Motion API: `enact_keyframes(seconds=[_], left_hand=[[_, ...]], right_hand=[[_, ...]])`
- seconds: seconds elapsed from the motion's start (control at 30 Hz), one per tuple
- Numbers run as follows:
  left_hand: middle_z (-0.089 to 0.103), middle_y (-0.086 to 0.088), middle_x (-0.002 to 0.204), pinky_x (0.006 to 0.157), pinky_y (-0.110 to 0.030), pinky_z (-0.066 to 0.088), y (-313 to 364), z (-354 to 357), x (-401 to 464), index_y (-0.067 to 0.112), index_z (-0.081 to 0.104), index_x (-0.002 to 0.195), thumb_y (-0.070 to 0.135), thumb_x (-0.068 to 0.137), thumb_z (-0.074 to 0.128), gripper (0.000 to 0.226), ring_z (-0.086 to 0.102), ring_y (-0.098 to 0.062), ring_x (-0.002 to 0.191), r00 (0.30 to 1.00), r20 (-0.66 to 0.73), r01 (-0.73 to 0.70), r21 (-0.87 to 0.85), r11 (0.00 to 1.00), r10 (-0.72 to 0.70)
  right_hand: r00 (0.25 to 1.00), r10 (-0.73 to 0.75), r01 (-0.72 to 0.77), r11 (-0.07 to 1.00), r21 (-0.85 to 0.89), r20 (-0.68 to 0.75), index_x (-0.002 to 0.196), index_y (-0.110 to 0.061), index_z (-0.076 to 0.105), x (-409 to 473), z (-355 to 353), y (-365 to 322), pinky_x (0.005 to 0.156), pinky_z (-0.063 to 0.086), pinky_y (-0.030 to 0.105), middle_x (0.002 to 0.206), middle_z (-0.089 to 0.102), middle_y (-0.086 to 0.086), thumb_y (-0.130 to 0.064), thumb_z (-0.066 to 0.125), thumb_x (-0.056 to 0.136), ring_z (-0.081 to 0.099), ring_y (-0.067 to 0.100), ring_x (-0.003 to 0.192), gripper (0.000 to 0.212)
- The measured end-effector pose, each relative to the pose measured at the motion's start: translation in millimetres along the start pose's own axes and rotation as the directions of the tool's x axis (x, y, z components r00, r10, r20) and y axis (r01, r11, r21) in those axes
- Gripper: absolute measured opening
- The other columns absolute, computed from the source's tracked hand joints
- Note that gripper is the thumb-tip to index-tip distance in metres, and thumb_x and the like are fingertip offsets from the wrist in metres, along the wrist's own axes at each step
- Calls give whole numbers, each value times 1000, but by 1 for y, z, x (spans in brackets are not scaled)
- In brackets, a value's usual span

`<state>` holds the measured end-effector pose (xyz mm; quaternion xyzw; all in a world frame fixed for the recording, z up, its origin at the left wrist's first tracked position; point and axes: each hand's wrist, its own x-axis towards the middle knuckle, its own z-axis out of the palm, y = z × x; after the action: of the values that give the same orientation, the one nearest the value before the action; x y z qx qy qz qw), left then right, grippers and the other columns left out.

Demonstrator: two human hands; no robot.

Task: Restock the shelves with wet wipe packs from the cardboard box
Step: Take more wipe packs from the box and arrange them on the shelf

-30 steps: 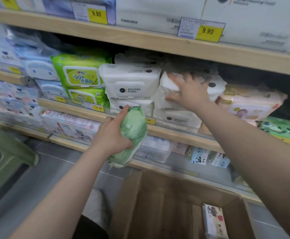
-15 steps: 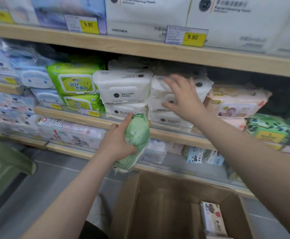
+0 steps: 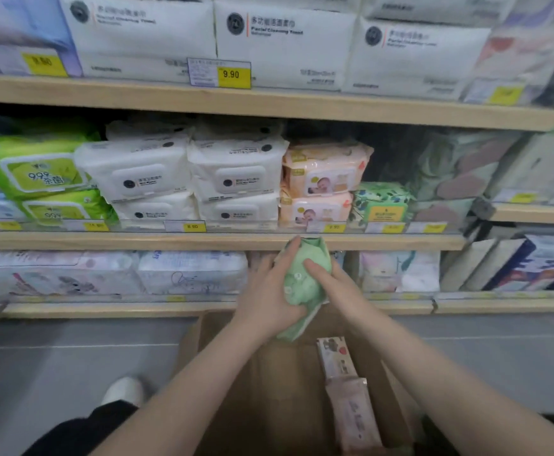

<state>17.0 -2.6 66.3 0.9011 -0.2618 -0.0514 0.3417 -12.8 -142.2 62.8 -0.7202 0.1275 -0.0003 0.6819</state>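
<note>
Both hands on one green wet wipe pack (image 3: 303,284), held upright in front of the middle shelf (image 3: 203,241) edge, above the open cardboard box (image 3: 269,390). Left hand (image 3: 269,296): grip curled round the pack's left side. Right hand (image 3: 338,286): grip wraps the right side, fingers (image 3: 316,268) lying across the front. Two pink packs (image 3: 351,413) stand in the box. White packs (image 3: 236,172) stacked on the shelf above.

Both hands cover much of the green wipe pack (image 3: 305,284), hiding its label. The cardboard box (image 3: 269,390) is cut off by the bottom edge, and print on the far-right shelf packs (image 3: 460,172) is too blurred to read.
</note>
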Motion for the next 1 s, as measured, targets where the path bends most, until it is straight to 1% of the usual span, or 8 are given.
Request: enact_keyframes(seconds=[0.13,0.23,0.33,0.43,0.57,0.77,0.9,1.0], left_hand=[[37,6,144,104,-25,33,17,11,12,36,4,149,38,68,79,110,38,-11,127,997,69,-31,-210,977,47],[42,11,142,90,-18,45,17,3,25,36,23,146,41,71,76,93,48,-1,114,964,265,133,-474,871,-4],[58,15,119,73,-13,51,14,9,31,32,30,142,32,73,78,84,64,3,93,895,446,266,-583,767,28],[62,12,116,82,-24,54,15,21,34,31,34,137,39,57,83,94,66,-6,98,926,378,282,-646,709,-24],[47,30,103,72,-5,43,26,36,33,38,30,130,30,69,80,80,49,13,92,989,100,145,-465,873,-111],[46,7,133,100,-39,45,16,44,34,32,16,148,54,60,78,110,48,-12,119,986,157,100,-281,955,-57],[62,3,101,88,-46,53,4,26,42,38,45,130,50,69,76,70,63,-11,95,981,176,154,-429,890,-85],[64,2,115,84,-50,55,0,20,45,35,48,126,53,63,78,72,64,-15,104,943,309,297,-614,731,-123]], right_hand=[[994,16,2,986,165,-104,115,-21,61,-7,-40,3,80,54,28,109,71,3,-20,58,91,69,14,94,25],[993,15,11,977,215,-117,107,-26,63,-8,-66,2,78,55,35,103,73,0,-25,59,90,69,16,92,17],[998,16,0,973,229,-67,119,-24,60,-2,-77,2,92,52,47,112,70,3,-38,63,80,66,23,105,41],[998,17,-3,977,214,-63,131,-24,50,4,-78,1,93,51,47,118,67,2,-42,62,85,65,23,108,52],[990,143,-140,984,112,-20,124,-26,53,8,-74,4,72,57,33,108,69,-4,-49,54,89,67,15,96,41],[980,199,-200,975,96,26,113,-16,64,11,-76,11,53,53,19,97,74,2,-31,67,85,72,10,75,32],[984,162,-165,985,39,75,125,-16,55,15,-95,12,85,54,38,107,72,4,-35,77,65,70,22,97,66],[976,171,-176,984,25,135,133,-18,44,15,-101,11,95,49,44,115,69,5,-40,83,59,67,23,105,86]])
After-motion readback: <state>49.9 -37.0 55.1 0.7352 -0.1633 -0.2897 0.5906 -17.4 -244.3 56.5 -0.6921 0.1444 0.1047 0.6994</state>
